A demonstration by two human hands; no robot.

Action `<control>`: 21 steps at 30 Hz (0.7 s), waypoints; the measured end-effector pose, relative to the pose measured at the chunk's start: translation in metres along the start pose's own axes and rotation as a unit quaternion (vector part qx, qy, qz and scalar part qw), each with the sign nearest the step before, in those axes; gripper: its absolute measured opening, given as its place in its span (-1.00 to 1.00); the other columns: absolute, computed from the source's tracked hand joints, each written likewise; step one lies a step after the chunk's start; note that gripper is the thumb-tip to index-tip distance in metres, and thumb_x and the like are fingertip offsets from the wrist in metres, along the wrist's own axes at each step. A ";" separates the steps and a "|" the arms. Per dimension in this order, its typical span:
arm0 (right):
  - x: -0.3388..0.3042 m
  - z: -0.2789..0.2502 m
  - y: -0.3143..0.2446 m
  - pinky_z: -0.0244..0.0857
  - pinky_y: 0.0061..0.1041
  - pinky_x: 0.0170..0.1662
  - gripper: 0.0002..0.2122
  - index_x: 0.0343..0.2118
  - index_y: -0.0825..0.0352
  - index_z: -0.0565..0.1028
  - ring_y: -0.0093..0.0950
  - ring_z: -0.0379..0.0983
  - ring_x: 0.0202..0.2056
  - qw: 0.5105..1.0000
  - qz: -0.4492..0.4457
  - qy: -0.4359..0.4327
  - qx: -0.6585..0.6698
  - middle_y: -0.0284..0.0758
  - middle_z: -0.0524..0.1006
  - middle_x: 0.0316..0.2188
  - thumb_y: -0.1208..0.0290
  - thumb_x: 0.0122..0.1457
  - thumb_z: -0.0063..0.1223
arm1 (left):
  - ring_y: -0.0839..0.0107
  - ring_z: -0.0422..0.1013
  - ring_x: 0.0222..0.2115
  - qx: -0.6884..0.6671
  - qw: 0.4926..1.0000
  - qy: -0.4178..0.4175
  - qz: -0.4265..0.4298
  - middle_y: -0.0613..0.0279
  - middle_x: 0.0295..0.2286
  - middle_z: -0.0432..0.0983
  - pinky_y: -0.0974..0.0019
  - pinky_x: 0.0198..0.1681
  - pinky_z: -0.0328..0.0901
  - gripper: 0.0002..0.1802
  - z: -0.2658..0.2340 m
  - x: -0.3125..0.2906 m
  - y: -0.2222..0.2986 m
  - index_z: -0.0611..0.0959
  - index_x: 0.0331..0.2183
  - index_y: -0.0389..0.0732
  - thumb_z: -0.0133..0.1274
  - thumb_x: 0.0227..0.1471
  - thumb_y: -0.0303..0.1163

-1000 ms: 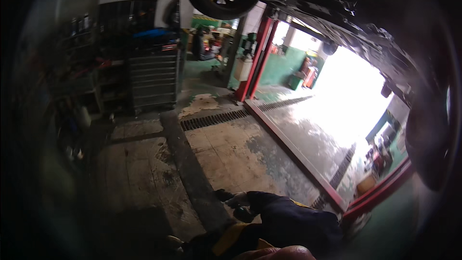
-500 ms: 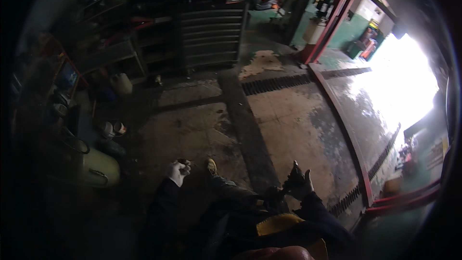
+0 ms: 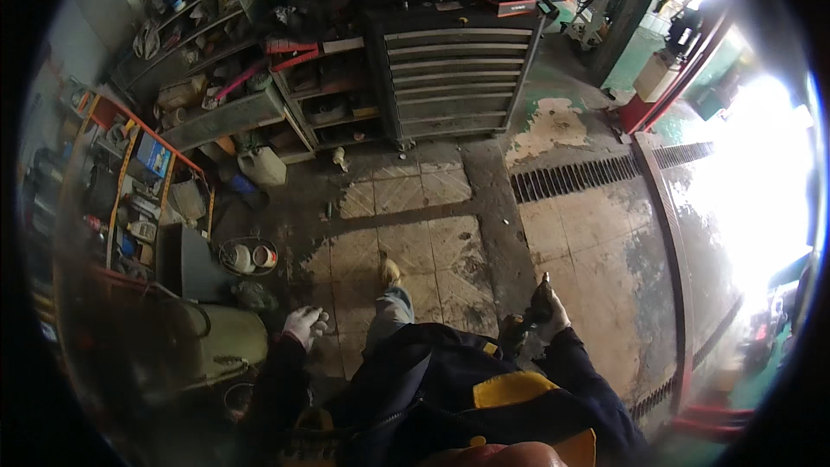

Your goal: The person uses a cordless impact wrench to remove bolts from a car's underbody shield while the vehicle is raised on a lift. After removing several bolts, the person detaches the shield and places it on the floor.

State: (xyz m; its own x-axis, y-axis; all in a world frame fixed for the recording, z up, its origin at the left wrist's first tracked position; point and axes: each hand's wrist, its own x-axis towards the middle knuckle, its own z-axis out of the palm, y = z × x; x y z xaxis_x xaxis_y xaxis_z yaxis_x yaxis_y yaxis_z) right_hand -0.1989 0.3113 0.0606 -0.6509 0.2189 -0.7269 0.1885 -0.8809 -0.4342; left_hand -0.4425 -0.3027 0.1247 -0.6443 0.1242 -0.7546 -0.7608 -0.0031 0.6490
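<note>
My left hand (image 3: pixel 307 327), in a pale, soiled glove, hangs low at the left with its fingers curled in. Whatever may be inside those fingers is hidden. Further right, my right hand (image 3: pixel 554 320) is closed around a dark, bulky tool (image 3: pixel 516 329) beside my jacket; its exact kind is too dark to make out. Between the hands, a tan shoe (image 3: pixel 391 273) stands on the worn tiles ahead of my jacket.
A grey drawer cabinet (image 3: pixel 458 78) and cluttered shelves (image 3: pixel 190 52) stand ahead. At left are an orange-framed rack (image 3: pixel 130 182), a white jug (image 3: pixel 262 166) and a greenish tank (image 3: pixel 226 333). A floor grate (image 3: pixel 575 176) and a raised rail (image 3: pixel 670 233) lie right.
The picture is brighter and sharper. The cabinet and floor have shifted right in view. My left hand has dropped slightly; my right hand has shifted a little to the right, still with the dark tool.
</note>
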 end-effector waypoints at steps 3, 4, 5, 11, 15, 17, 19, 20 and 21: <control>0.067 0.044 -0.021 0.38 -0.14 -0.20 -0.60 -0.07 0.08 0.53 -0.24 0.49 -0.26 0.999 -0.026 0.022 0.007 -0.35 0.57 -0.28 -0.11 0.21 0.17 | 0.57 0.35 -0.60 0.114 0.992 -0.024 0.044 0.28 -0.41 0.57 0.43 -0.59 0.19 -0.83 0.035 0.107 0.104 0.58 -0.21 -0.26 0.10 0.27 -0.35; 0.086 0.056 -0.025 0.41 -0.13 -0.22 -0.61 -0.07 0.09 0.53 -0.23 0.50 -0.28 0.999 -0.036 0.002 0.023 -0.36 0.58 -0.28 -0.09 0.21 0.17 | 0.57 0.35 -0.60 0.128 0.989 -0.039 0.066 0.30 -0.42 0.57 0.43 -0.59 0.18 -0.81 0.054 0.144 0.142 0.59 -0.21 -0.26 0.11 0.26 -0.33; 0.104 0.070 -0.028 0.42 -0.14 -0.23 -0.61 -0.06 0.08 0.53 -0.25 0.51 -0.28 0.999 -0.024 0.009 0.037 -0.36 0.58 -0.28 -0.09 0.20 0.18 | 0.57 0.36 -0.60 0.143 0.985 -0.050 0.080 0.31 -0.44 0.56 0.43 -0.59 0.17 -0.80 0.074 0.178 0.183 0.60 -0.21 -0.25 0.12 0.25 -0.31; 0.176 0.148 -0.070 0.43 -0.28 -0.28 -0.65 -0.01 0.04 0.52 -0.38 0.51 -0.30 0.991 -0.033 0.116 0.053 -0.42 0.57 -0.24 0.01 0.21 0.19 | 0.55 0.36 -0.57 0.222 0.907 -0.144 0.327 0.37 -0.51 0.51 0.36 -0.49 0.29 -0.88 0.251 0.340 0.454 0.62 -0.23 -0.24 0.14 0.19 -0.42; 0.208 0.189 -0.091 0.45 -0.31 -0.22 -0.56 0.17 0.04 0.46 -0.39 0.52 -0.25 0.990 -0.045 0.071 0.110 -0.44 0.57 -0.13 0.13 0.23 0.13 | 0.28 0.57 -0.30 0.423 0.785 0.016 0.452 0.18 -0.37 0.65 0.20 -0.19 0.42 -0.78 0.359 0.414 0.619 0.69 -0.22 -0.19 0.12 0.09 -0.33; 0.247 0.206 -0.109 0.46 -0.18 -0.24 -0.64 -0.04 0.09 0.52 -0.28 0.54 -0.30 0.988 -0.082 0.114 0.058 -0.34 0.59 -0.28 0.05 0.15 0.19 | 0.03 0.56 -0.14 0.466 0.693 0.113 0.538 0.02 -0.25 0.66 0.09 -0.06 0.43 -0.77 0.397 0.454 0.672 0.73 -0.25 -0.16 0.11 0.07 -0.30; 0.284 0.212 -0.130 0.48 -0.20 -0.22 -0.63 0.02 0.12 0.52 -0.31 0.54 -0.28 0.991 -0.028 0.104 0.083 -0.36 0.60 -0.23 0.11 0.19 0.14 | 0.05 0.58 -0.14 0.487 0.653 0.142 0.562 0.02 -0.24 0.67 0.10 -0.05 0.45 -0.73 0.417 0.492 0.704 0.77 -0.21 -0.12 0.14 0.06 -0.28; 0.307 0.214 -0.139 0.48 -0.22 -0.22 -0.62 0.06 0.16 0.52 -0.36 0.55 -0.29 0.996 -0.045 0.044 0.063 -0.36 0.61 -0.21 0.15 0.21 0.10 | 0.05 0.57 -0.12 0.500 0.628 0.155 0.576 0.00 -0.21 0.66 0.09 -0.02 0.44 -0.70 0.421 0.508 0.712 0.76 -0.17 -0.15 0.13 0.07 -0.29; 0.336 0.215 -0.144 0.48 -0.27 -0.22 -0.63 0.07 0.17 0.51 -0.40 0.56 -0.31 0.988 0.024 0.092 0.120 -0.38 0.62 -0.22 0.19 0.23 0.06 | 0.04 0.55 -0.08 0.515 0.623 0.176 0.561 -0.03 -0.17 0.65 0.09 0.04 0.40 -0.70 0.427 0.523 0.719 0.75 -0.17 -0.19 0.11 0.08 -0.29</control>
State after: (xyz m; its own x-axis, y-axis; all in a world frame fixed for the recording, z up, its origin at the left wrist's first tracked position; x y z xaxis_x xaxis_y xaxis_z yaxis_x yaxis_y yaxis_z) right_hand -0.6031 0.4217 -0.0062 -0.4962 0.2273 -0.8379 0.0222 -0.9615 -0.2740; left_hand -1.2929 0.1842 0.2382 -0.8408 0.3911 0.3744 0.5218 0.7698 0.3677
